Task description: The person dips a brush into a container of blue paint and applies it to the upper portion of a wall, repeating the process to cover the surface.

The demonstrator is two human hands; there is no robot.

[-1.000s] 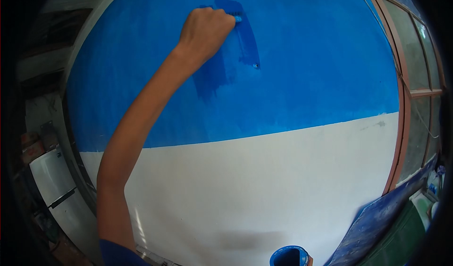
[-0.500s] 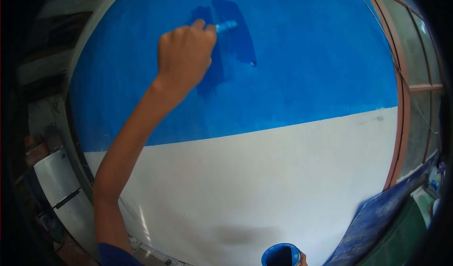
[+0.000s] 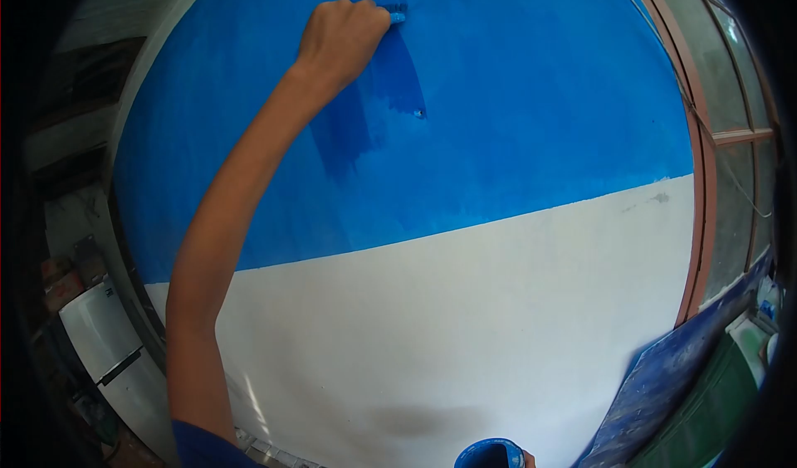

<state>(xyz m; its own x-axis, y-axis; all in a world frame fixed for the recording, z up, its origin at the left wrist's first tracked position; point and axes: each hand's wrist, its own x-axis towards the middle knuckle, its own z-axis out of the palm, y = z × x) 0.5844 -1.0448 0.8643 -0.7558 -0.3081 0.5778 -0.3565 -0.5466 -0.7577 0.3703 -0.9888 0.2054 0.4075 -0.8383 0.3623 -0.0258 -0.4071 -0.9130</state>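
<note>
My left hand (image 3: pixel 347 41) is raised against the upper part of the wall (image 3: pixel 515 119), its fingers closed round a paintbrush (image 3: pixel 397 17). The bristles touch the blue surface at the top of a darker, wet-looking patch (image 3: pixel 339 136). At the bottom edge of the view is a can of blue paint (image 3: pixel 490 453). Only a small part of my right hand (image 3: pixel 529 460) shows, pressed to the can's right side. The can's lower part is out of view.
Below the blue, the wall is white (image 3: pixel 465 302). A refrigerator (image 3: pixel 104 335) stands at the left. On the right are a brown-framed window (image 3: pixel 706 177), a blue-stained board (image 3: pixel 664 385) and a green object (image 3: pixel 706 410). A thin cord hangs near the window.
My left hand has moved up with the brush, to the top of the dark patch. The can sits slightly lower in view, and the view has tilted a little.
</note>
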